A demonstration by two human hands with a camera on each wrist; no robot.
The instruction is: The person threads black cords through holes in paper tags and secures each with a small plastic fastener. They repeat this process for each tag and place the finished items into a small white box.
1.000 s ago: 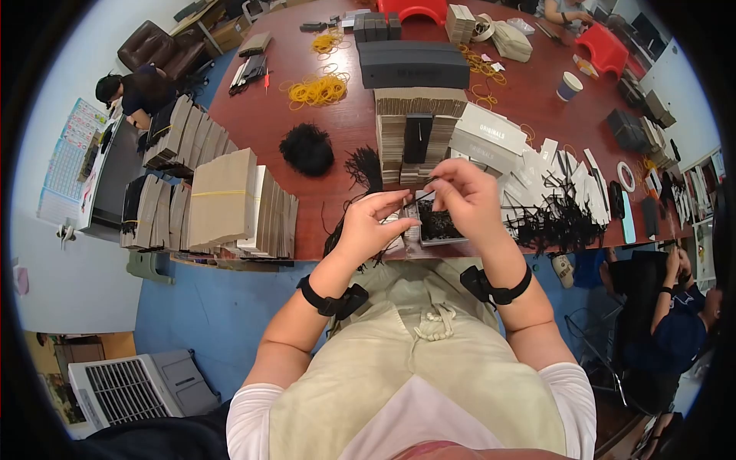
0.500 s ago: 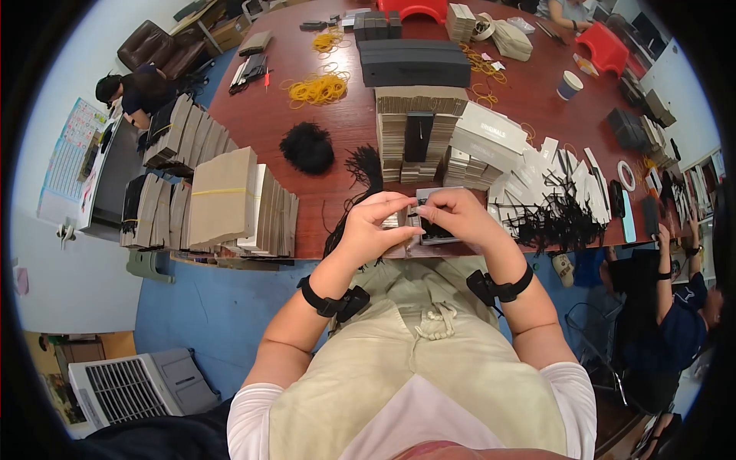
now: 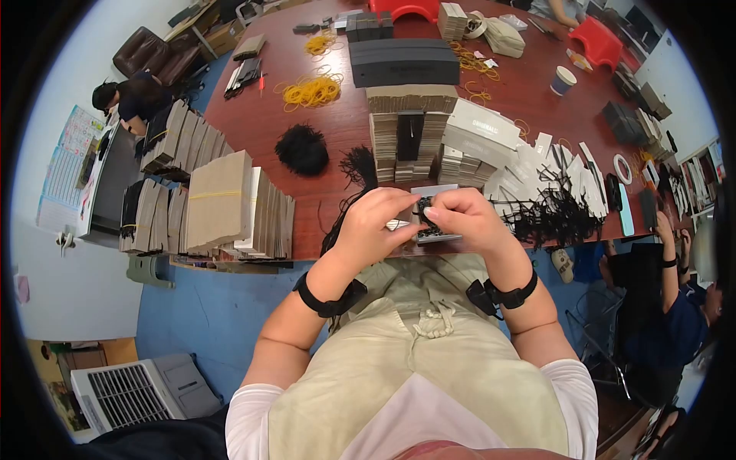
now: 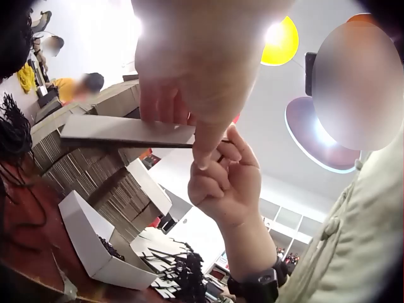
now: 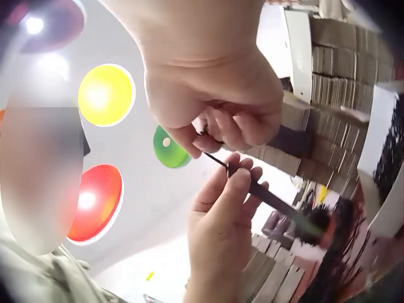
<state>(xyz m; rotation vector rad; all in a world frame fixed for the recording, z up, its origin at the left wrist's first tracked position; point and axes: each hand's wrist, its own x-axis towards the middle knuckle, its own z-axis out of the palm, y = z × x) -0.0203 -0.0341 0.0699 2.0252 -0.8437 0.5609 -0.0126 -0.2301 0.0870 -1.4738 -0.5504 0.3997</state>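
Note:
Over the table's near edge my two hands meet. My left hand (image 3: 397,221) pinches a flat brown tag (image 4: 126,131) by its edge, thumb on one side and fingers on the other. My right hand (image 3: 434,212) pinches a thin black cord (image 5: 218,161) right at the tag's end, fingers curled. Both hands show in the wrist views too: the left hand (image 5: 228,211) and the right hand (image 4: 226,183). Just beneath them lies a small white tray (image 3: 437,234) with black cords in it.
Stacks of brown tags (image 3: 406,134) and white boxes (image 3: 481,126) stand behind the tray. A heap of strung white tags (image 3: 552,201) lies at the right. Black cord bundles (image 3: 304,148), yellow rubber bands (image 3: 310,92), a long black box (image 3: 404,61) and cardboard stacks (image 3: 222,203) fill the left and far side. Other people sit round the table.
My right hand has dropped from a raised pull above the tray down to the left hand. Both hands have drawn slightly closer to my body.

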